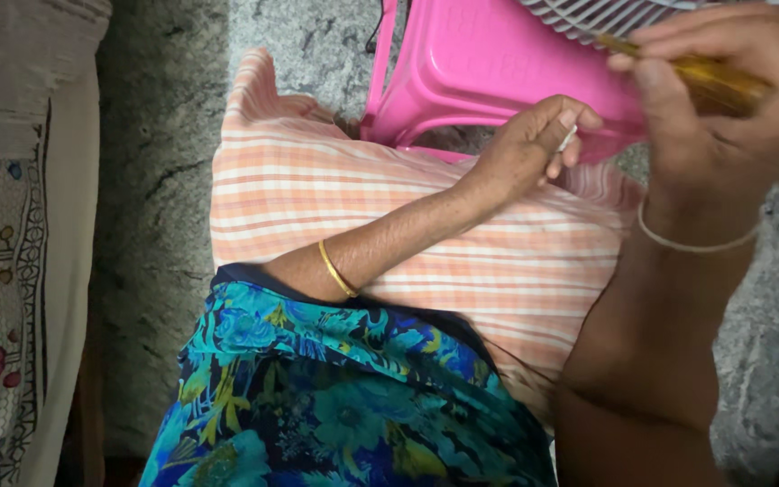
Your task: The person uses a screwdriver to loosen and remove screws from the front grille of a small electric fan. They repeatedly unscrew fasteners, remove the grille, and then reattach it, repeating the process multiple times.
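- The right hand (pixel 723 90) is clamped on a translucent amber plastic handle (pixel 710 79) at far right; it looks light, stiff and smooth, best gripped along its shaft.
- The left hand (pixel 529 144) pinches a small white piece (pixel 568 140) near the pink plastic stool (pixel 498 72).

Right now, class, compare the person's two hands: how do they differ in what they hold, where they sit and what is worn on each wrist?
The right hand grips an amber-handled tool; the left hand pinches a small white object.
The right hand sits higher, over the pink plastic stool; the left hand is lower, over the striped cloth.
The right wrist wears a pale thin band; the left forearm wears a gold bangle.
Both are closed on something.
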